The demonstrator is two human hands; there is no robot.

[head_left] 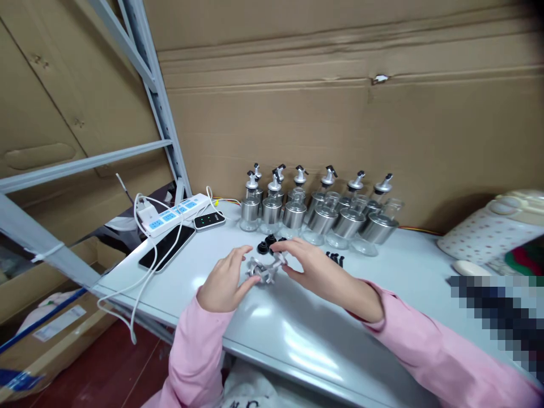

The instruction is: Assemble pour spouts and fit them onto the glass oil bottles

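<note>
Several small silver spout pieces (262, 272) lie in a cluster on the table between my hands. My left hand (221, 280) is at their left, fingers and thumb spread, thumb tip by the nearest pieces. From the right, my right hand (314, 266) reaches over the cluster with thumb and fingers apart; its fingertips are close to one piece, and whether they touch it I cannot tell. Black stoppers (263, 247) sit just behind, partly hidden by my right fingers. A few thin black parts (335, 259) lie beyond my right wrist.
Glass bottles with steel sleeves (294, 216) stand along the cardboard wall (340, 124), several topped with silver pourers. To the left are a power strip (178, 212), a phone (165, 249), a small black device (209, 220) and white cables. A dotted white container (480, 229) is at the right.
</note>
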